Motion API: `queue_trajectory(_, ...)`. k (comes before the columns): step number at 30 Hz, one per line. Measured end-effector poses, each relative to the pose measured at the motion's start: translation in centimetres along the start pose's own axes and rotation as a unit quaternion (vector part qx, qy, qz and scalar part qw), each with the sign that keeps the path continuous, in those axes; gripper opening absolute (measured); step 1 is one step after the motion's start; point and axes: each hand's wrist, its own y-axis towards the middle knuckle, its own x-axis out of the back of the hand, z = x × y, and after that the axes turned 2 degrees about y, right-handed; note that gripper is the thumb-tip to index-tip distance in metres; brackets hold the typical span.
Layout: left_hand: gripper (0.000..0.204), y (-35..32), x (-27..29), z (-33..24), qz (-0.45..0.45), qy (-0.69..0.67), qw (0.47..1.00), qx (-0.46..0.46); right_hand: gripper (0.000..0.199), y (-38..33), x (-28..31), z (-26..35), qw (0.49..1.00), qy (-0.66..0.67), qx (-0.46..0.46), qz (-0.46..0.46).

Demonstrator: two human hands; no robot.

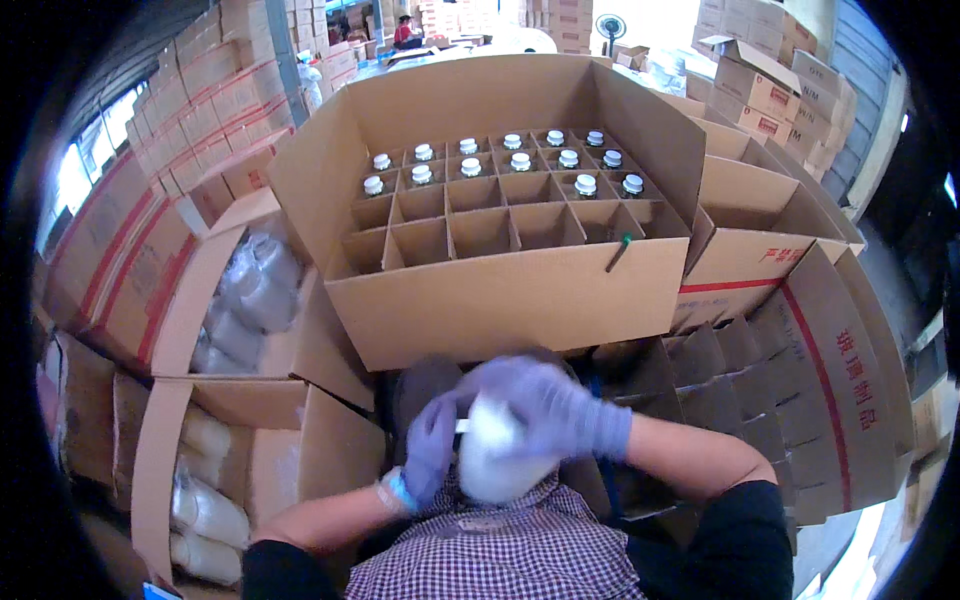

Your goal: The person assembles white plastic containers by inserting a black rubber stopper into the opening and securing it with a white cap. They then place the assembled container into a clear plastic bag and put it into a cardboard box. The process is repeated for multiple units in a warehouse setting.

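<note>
Both my hands wear purplish-grey gloves and meet in front of my lap. Between them is a white rounded object point(490, 462), blurred, its exact kind not clear. My left hand point(430, 455) is closed against its left side. My right hand point(560, 405) lies over its top and right side, its fingers smeared by motion. Just beyond stands a large open carton point(500, 305) with cardboard dividers. White-capped bottles point(471, 168) fill the far rows and part of a nearer row; several front compartments are empty. A thin green-topped stick point(620, 252) rests at the carton's front right edge.
At my left, an open carton point(340, 432) holds white rounded pieces point(208, 512); another beyond it holds plastic-wrapped white pieces point(262, 280). To my right is a carton with dividers point(815, 400). Stacked boxes point(225, 95), a fan point(610, 28) and a distant person point(405, 35) are behind.
</note>
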Motion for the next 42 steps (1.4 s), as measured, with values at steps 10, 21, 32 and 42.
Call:
queue_trajectory(10, 0.09, -3.2, 2.4, 0.4, 0.018, -0.168, 0.984, 0.059, 0.082, -0.1, 1.4, 0.0, 0.993, -0.061, 0.0, 0.098)
queue_trajectory(21, 0.099, -3.2, 0.5, 2.1, -0.106, 0.048, 0.991, 0.073, 0.054, 4.1, 3.5, -6.9, 0.98, 0.081, -0.179, 0.041)
queue_trajectory(32, 0.098, -1.3, 2.9, 4.7, 0.027, -0.164, 0.986, 0.032, 0.056, 5.8, 20.3, -23.9, 0.715, -0.425, -0.533, 0.158)
queue_trajectory(42, 0.082, 3.4, 6.8, 3.9, 0.275, -0.179, 0.942, 0.073, 0.017, 1.8, 13.2, 1.3, 0.992, -0.087, 0.044, 0.082)
